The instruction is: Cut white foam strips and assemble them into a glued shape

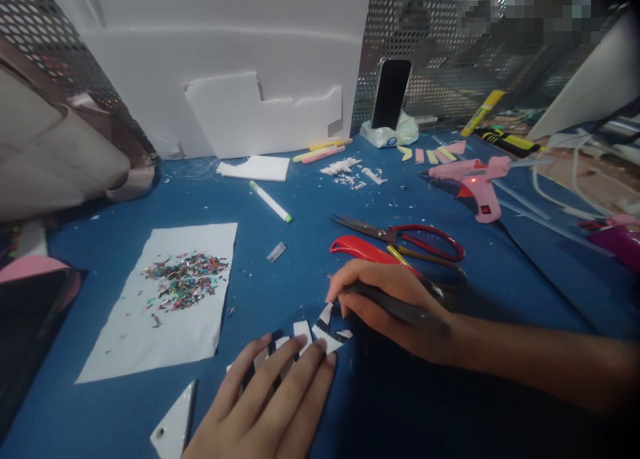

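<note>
My left hand [280,399] lies flat, its fingers stretched over several small white cut pieces [302,332] on the blue table. Just past its fingertips is a white piece with dark patches [327,332], pressed at its near edge. In my right hand [390,299] is a dark pen-shaped tool [405,307], gripped like a pencil; its tip is hard to make out. That hand hovers beside the patched piece, close to its upper right. Behind it lie scissors with red handles [435,240] and a red-handled tool [357,247], partly covered by my hand.
White paper [130,339] with glittery bits lies left. A white triangular piece [175,419] sits near the front. A green-tipped marker [270,201], foam shavings [343,167] and a phone [391,95] are farther back. A pink glue gun [480,185], its light red, trails a cord rightward.
</note>
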Motion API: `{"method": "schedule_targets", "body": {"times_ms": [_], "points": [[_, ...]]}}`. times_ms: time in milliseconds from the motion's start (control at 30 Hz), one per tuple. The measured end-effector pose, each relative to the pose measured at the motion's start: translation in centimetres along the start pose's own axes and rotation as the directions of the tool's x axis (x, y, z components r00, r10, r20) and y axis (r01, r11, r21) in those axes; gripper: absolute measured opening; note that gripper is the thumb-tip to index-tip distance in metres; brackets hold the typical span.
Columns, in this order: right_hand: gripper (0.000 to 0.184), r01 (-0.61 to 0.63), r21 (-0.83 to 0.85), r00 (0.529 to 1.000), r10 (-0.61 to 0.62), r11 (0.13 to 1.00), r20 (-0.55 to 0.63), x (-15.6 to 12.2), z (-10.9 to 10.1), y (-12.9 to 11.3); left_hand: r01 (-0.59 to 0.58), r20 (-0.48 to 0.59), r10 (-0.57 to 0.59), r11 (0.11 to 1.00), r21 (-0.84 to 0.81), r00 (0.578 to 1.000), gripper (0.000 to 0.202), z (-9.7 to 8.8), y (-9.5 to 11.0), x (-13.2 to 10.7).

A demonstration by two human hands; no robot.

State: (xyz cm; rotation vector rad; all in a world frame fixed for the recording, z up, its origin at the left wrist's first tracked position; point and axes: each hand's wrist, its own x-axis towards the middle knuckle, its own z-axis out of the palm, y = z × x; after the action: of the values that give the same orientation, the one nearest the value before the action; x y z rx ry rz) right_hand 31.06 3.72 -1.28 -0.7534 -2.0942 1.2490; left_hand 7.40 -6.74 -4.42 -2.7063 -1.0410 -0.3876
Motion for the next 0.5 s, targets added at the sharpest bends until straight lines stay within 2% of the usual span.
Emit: {"method": "schedule_targets", "body": {"times_ms": [100, 300, 500], "points": [[0.013, 0.003, -0.002, 1.000, -0.003, 1.000, -0.010, -0.05, 0.09, 0.05, -0.002, 0.001, 0.002, 1.000, -0.003, 1.000, 0.058, 0.05, 0.02, -0.09], [0.013, 0.002, 0.000, 1.000, -0.002, 1.000, 0.000, 0.04, 0.32, 0.17, -0.001, -0.037, 0.000, 1.000, -0.026, 0.999, 0.046, 0.31, -0.07, -0.38], [0.015, -0.048, 0.016, 0.998, 0.048, 0.999, 0.029, -0.20, 0.16, 0.36, -0.003, -0.060, 0.001, 1.000, -0.024, 0.998, 0.042, 0.19, -0.09, -0.45]]}}
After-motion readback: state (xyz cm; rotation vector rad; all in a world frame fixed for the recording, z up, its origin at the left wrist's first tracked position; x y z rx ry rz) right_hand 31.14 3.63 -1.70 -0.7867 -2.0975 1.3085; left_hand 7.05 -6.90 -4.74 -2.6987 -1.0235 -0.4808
